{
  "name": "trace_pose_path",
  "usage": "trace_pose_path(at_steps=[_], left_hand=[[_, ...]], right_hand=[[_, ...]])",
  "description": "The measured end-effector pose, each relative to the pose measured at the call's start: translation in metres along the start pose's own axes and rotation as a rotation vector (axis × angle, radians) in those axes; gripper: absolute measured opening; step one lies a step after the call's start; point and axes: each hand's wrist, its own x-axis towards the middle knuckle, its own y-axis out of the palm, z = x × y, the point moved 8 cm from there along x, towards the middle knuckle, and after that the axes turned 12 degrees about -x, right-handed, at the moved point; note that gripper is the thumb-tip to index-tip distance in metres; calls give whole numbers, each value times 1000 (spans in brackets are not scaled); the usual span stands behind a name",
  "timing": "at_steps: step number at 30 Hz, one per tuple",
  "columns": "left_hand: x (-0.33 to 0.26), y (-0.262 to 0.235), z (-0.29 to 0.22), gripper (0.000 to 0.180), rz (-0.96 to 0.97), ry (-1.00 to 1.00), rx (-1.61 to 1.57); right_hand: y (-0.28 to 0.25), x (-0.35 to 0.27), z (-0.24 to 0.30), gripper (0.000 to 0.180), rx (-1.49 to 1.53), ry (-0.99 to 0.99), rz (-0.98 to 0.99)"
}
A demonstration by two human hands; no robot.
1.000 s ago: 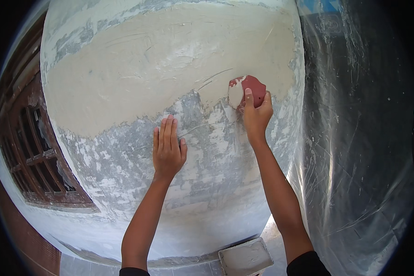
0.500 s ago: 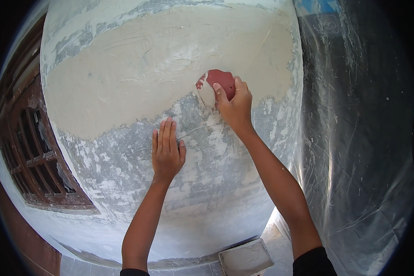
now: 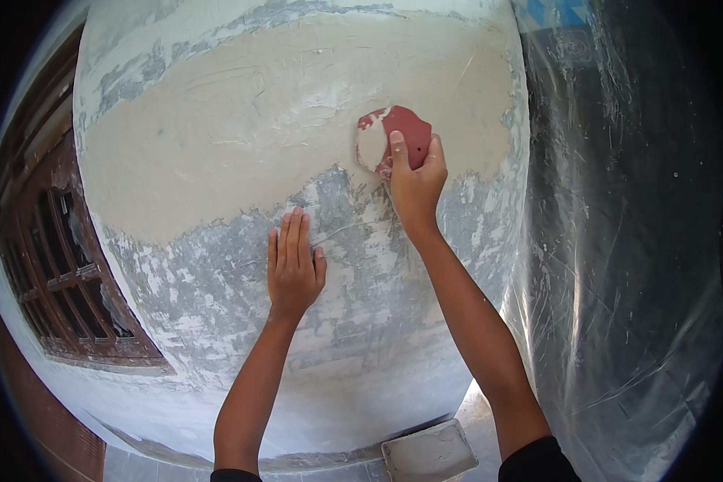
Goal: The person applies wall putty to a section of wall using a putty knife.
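My right hand (image 3: 414, 186) presses a red piece of sandpaper (image 3: 394, 136), dusted white on its left part, flat against a plastered wall (image 3: 217, 145). It sits at the lower edge of a wide band of smooth beige filler, where the grey-white patchy surface begins. My left hand (image 3: 293, 267) lies flat on the patchy grey part of the wall, fingers together and pointing up, holding nothing.
A dark wooden window frame (image 3: 64, 273) with panes is set in the wall at the left. Clear plastic sheeting (image 3: 635, 265) hangs over the right side. A grey rectangular tray (image 3: 430, 451) smeared with filler lies below, near the wall's foot.
My right hand slid the sandpaper left along the filler's edge and then back toward the right, slightly higher. My left hand stayed flat in the same place.
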Motion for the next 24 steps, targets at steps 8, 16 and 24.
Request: trace_pose_path(at_steps=[8, 16, 24], left_hand=[[-4, 0, 4, 53, 3, 1, -31], [-2, -2, 0, 51, -8, 12, 15], [-4, -1, 3, 54, 1, 3, -19]], right_hand=[[-15, 5, -14, 32, 30, 96, -49], [-24, 19, -33, 36, 125, 216, -28], [-34, 28, -40, 42, 245, 335, -101]])
